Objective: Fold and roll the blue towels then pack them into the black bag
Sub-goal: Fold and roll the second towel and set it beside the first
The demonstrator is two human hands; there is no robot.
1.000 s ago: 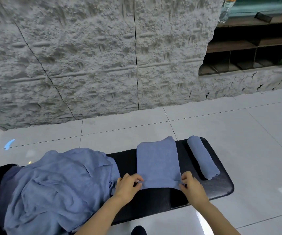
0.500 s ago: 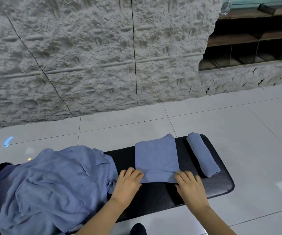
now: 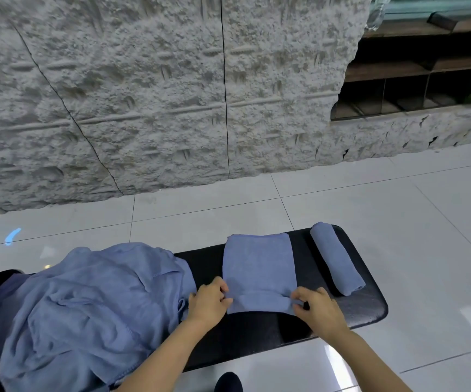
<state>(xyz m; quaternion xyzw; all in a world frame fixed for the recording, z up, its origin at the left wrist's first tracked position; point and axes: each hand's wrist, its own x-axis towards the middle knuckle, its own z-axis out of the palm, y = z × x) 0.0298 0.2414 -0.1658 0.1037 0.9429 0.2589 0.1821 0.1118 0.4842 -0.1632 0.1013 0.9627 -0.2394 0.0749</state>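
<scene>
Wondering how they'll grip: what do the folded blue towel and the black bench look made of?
Folded blue towel: soft matte cloth, likely microfibre or terry, by its fine nap. Black bench: probably padded vinyl or leather-like, by its faint sheen.

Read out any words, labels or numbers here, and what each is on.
None can be read.
The folded towel, rolled towel, towel pile and black bench show no print.
The bottle at the top edge is too blurred to tell.

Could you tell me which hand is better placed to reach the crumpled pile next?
Left: the left hand is beside the crumpled blue towel pile; the right hand lies beyond the folded blue towel.
</scene>
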